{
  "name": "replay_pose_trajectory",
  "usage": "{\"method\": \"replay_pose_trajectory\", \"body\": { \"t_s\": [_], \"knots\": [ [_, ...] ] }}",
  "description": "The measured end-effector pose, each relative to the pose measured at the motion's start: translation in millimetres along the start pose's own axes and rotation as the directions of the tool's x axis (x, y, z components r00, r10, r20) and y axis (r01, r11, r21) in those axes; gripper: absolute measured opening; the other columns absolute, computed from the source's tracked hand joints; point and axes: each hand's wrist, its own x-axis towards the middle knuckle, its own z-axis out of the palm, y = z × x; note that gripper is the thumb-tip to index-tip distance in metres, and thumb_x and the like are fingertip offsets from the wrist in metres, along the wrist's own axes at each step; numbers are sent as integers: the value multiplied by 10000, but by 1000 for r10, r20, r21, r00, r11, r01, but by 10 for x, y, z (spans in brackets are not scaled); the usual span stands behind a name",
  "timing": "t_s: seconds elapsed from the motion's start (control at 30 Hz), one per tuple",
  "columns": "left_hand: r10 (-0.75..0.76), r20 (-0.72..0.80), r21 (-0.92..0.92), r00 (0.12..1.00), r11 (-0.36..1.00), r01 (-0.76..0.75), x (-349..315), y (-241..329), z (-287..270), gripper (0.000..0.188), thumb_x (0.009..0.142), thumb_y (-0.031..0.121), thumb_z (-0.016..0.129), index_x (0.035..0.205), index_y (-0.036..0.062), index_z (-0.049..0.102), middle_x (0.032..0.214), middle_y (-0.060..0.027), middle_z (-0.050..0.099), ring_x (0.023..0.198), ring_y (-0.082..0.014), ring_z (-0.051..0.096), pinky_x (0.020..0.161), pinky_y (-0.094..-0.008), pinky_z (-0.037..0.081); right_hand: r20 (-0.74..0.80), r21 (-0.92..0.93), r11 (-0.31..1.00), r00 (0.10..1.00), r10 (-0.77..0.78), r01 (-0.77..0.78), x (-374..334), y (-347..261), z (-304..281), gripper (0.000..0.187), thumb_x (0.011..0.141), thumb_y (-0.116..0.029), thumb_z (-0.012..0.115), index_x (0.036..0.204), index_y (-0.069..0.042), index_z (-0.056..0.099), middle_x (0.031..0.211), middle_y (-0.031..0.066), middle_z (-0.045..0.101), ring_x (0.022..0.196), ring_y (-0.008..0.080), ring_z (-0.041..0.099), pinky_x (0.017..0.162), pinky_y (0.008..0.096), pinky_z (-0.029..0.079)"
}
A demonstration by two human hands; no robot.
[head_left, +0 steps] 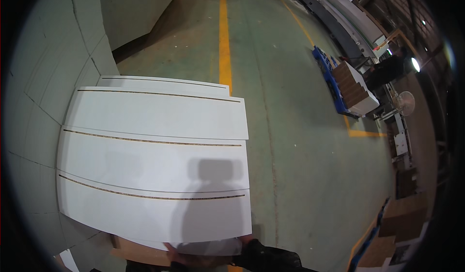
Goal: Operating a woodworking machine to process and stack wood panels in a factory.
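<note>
Several white panels (150, 163), each with a thin dark groove along its length, lie side by side in front of me. At the lower edge of the view, the nearest white panel (126, 216) has my two hands at its near side. My left hand (173, 255) is closed around its near edge, mostly hidden below it. My right hand (246, 239), coming from a dark sleeve, grips near its right corner. A shaded pale strip (208, 248) shows between the hands. My shadow falls across the panels.
Pale block-like surfaces (36, 107) rise along the left. Yellow lines (224, 39) run over the green floor (300, 175). At the right stand a blue pallet (334, 85) with stacked boxes (356, 90), a person in dark clothes (385, 73) and a fan (406, 103). Brown cardboard (404, 216) lies lower right.
</note>
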Motion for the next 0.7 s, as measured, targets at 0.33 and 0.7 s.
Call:
{"method": "replay_pose_trajectory", "body": {
  "t_s": [0.33,0.7],
  "knots": [
    [323,769,-579,552,718,386,-433,1223,-1382,838,1081,735,511,1651,121,490,1617,-128,587,1441,-390,585,1183,-584,496,-7,587,796,982,186,-147,-1855,-1982,-543,790,810,-217,1008,1473,29,656,1294,223,757,1123,302,765,973,432,633],
    [42,900,-351,434,660,665,-3685,1231,-3492,502,1142,316,647,1565,62,557,1520,-161,655,1456,-359,582,1251,-574,470,-71,183,962,973,221,-205,-3899,-3033,-3592,730,786,-378,1028,1344,8,759,1110,184,816,923,220,780,879,366,642]
  ]
}}
